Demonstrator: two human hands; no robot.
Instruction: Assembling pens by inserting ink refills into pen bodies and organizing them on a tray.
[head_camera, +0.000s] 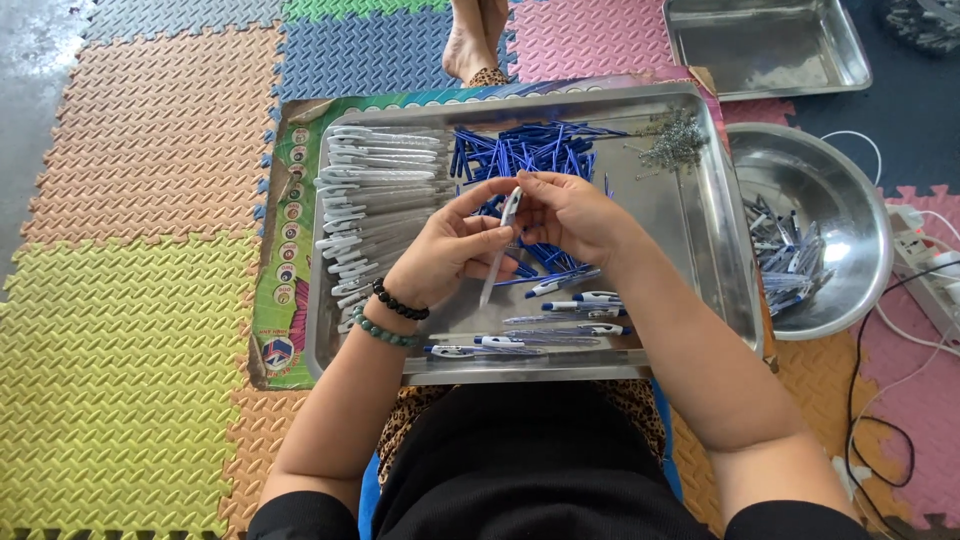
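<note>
Both hands meet over a large steel tray on my lap. My left hand, with two bead bracelets at the wrist, grips a clear pen barrel that points down toward me. My right hand pinches the barrel's upper end, a white and blue tip. Under the hands lies a heap of blue ink refills. A row of clear pen barrels with white clips fills the tray's left side. Several assembled pens lie along the tray's near edge.
A small pile of metal springs sits in the tray's far right corner. A round steel bowl with several pens stands to the right. An empty steel tray lies beyond it. Another person's bare feet rest on the foam mats. A power strip and cables lie at right.
</note>
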